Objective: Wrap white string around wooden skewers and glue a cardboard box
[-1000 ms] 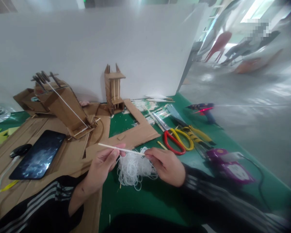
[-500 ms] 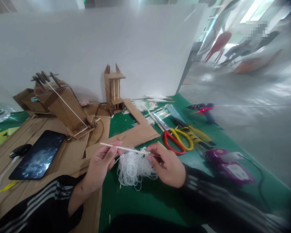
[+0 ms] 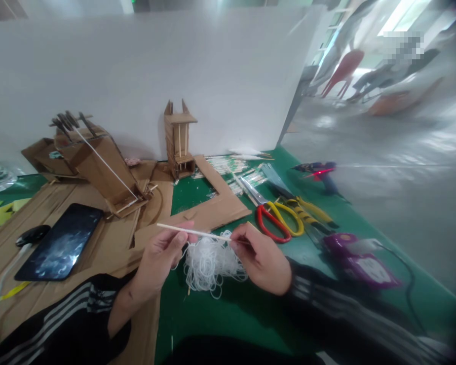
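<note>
A thin pale wooden stick (image 3: 209, 234) spans the gap between my hands, tilted slightly down to the right. My left hand (image 3: 157, 258) pinches it near its left end, the tip sticking out past the fingers. Fingers of my right hand (image 3: 264, 258) are closed on its other end, which they partly hide. Just below the stick lies a loose tangle of white string (image 3: 211, 266) on the green table (image 3: 209, 324). A strand of string runs close to my left fingertips; whether they hold it too, I cannot tell.
Cardboard sheets (image 3: 137, 314), a phone (image 3: 59, 243) and a cardboard structure (image 3: 99, 167) are at left. A smaller cardboard tower (image 3: 177, 139) stands behind. Scissors (image 3: 273, 220), pliers (image 3: 311, 212), a purple packet (image 3: 365, 263) and a glue gun (image 3: 321, 174) lie at right.
My left fingers have shifted slightly along the stick. My right hand and the stick have hardly moved.
</note>
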The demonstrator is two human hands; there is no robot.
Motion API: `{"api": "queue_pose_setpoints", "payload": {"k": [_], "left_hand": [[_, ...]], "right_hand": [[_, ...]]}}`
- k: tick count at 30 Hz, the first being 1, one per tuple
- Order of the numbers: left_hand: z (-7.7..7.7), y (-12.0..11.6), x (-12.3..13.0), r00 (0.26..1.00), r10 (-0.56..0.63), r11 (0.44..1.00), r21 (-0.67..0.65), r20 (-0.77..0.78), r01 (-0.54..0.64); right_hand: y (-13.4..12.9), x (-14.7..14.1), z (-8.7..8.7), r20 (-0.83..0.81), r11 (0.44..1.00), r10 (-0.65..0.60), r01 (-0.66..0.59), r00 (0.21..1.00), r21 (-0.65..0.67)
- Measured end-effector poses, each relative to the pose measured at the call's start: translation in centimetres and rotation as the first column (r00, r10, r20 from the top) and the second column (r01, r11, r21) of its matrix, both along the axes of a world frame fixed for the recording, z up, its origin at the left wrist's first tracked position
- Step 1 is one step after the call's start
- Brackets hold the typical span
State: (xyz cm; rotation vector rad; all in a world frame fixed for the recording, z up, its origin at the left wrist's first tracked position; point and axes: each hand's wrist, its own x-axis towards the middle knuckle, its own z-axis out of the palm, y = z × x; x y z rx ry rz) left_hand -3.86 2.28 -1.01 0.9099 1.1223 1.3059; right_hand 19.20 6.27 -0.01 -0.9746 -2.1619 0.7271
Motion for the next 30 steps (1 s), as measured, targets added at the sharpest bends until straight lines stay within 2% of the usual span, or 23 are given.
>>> {"api": "queue_pose_setpoints", "payload": {"k": [4,9,15,20,26,30], "left_hand": [[-0.13,-0.03,0.04,1.000,-0.022,1.000,-0.004,-0.005,0.022],[-0.30,-0.14,0.08,1.000,-0.030,1.000,-0.005,0.000,0.030],[-0.18,-0.28,0.27,0.999,-0.043,0.999,-0.005,-0.032,0.043],[-0.37,-0.19,0.23,0.999,-0.025,1.000,0.000,-0.020,0.025],[-0.31,-0.25,0.21,0.998,-0.052,0.999,-0.014,-0.035,0.051],[-0.33,-0.24,0.21,0.999,-0.032,0.999,-0.001,-0.043,0.032]], "right_hand": [[0.10,-0.02,-0.03,0.020,0.998,0.015,-0.016,1.000,0.055],[-0.45,-0.28,0.22,-0.021,1.000,-0.027,0.026,0.999,-0.016],[-0.20,-0.22,0.09,0.027,0.997,0.037,-0.038,0.999,0.061],[-0.42,-0.23,0.21,0.012,1.000,-0.021,0.021,1.000,-0.019],[-0.30,-0.25,0.25,0.019,0.999,0.029,-0.030,0.999,0.042],[-0.41,-0.30,0.27,0.003,1.000,-0.014,0.014,1.000,-0.025]]}}
